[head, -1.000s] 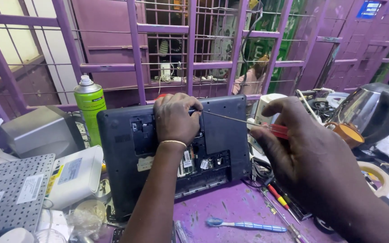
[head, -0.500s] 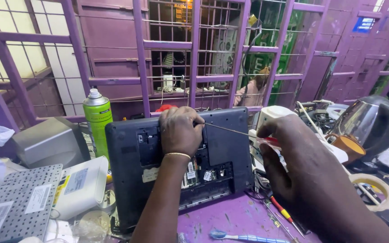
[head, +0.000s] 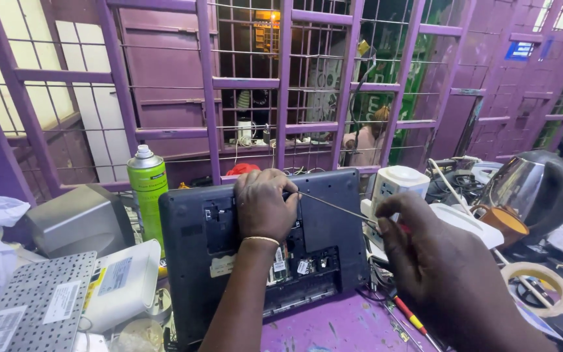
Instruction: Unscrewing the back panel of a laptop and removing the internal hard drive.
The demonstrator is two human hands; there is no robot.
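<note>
Head view. A dark laptop (head: 262, 251) stands propped on edge at centre of a purple bench (head: 333, 326), underside facing the camera, with its lower bay open and boards exposed.

The left hand (head: 263, 205) is clamped over the upper middle of the casing, fingers curled, steadying it.

The right hand (head: 441, 261), at 3 o'clock from the laptop, is closed around a long-shafted screwdriver (head: 337, 208); its tip meets the casing just beside the left fingers.

A green spray can (head: 147, 186) stands at 10 o'clock and a white power adapter (head: 395, 186) at 2 o'clock.

Judgement: a screw near the top edge is being worked. The next move calls for a squarely seated tip and a firmly braced casing.
</note>
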